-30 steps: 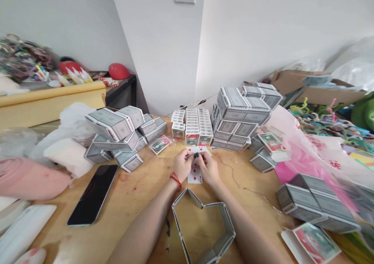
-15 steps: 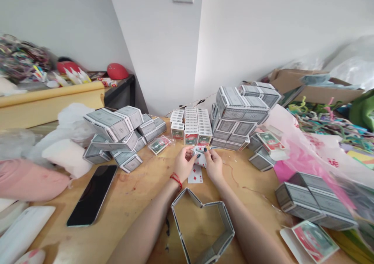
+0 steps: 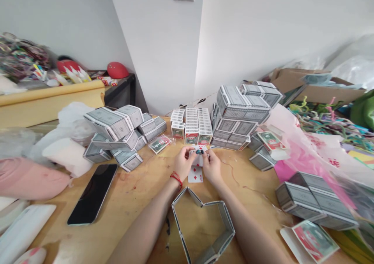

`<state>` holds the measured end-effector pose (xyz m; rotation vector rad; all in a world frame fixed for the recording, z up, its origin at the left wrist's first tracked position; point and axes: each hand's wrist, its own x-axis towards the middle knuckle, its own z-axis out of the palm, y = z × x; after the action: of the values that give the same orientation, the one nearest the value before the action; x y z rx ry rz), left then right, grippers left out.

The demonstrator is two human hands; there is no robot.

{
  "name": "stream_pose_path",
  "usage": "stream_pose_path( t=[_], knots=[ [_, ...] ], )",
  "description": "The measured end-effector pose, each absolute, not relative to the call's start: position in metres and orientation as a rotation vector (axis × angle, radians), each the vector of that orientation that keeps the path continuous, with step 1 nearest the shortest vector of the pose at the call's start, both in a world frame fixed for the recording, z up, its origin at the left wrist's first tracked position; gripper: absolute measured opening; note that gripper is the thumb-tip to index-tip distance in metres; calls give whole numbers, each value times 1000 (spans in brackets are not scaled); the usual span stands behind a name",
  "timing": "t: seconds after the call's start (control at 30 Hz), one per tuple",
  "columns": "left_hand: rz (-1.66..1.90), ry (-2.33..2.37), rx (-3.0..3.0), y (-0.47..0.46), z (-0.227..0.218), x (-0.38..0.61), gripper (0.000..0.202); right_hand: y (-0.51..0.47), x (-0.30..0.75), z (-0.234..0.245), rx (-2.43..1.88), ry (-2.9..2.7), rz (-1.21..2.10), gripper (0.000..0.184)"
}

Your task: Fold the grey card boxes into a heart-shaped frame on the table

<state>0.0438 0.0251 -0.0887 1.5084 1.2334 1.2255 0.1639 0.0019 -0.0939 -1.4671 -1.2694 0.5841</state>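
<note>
Both hands at frame centre: left hand [image 3: 183, 163] and right hand [image 3: 210, 166], fingers pinching playing cards [image 3: 196, 166] over worktop [image 3: 137, 194].

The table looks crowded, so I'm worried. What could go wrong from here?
1. The heart-shaped card frame sits close between the left forearm and right forearm; drawing an arm back could knock its walls out of shape.
2. The left hand and right hand hold playing cards just in front of the stacked packs; a forward slip might topple them.
</note>
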Motion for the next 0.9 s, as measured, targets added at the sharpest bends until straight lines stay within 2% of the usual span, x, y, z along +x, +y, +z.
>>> stream_pose_path(
  t=[0.37, 0.6, 0.9],
  knots=[
    [1249, 1366, 1542, 27, -88, 42, 22, -6, 154, -90, -1563, -1400, 505, 33],
    [1274, 1396, 1688, 24, -91, 44, 25, 0, 158, -93, -1499, -1391, 568, 39],
    [1253, 1319, 1590, 24, -87, 44, 20, 3, 161, -96, -1450, -1255, 677, 35]
  ],
)
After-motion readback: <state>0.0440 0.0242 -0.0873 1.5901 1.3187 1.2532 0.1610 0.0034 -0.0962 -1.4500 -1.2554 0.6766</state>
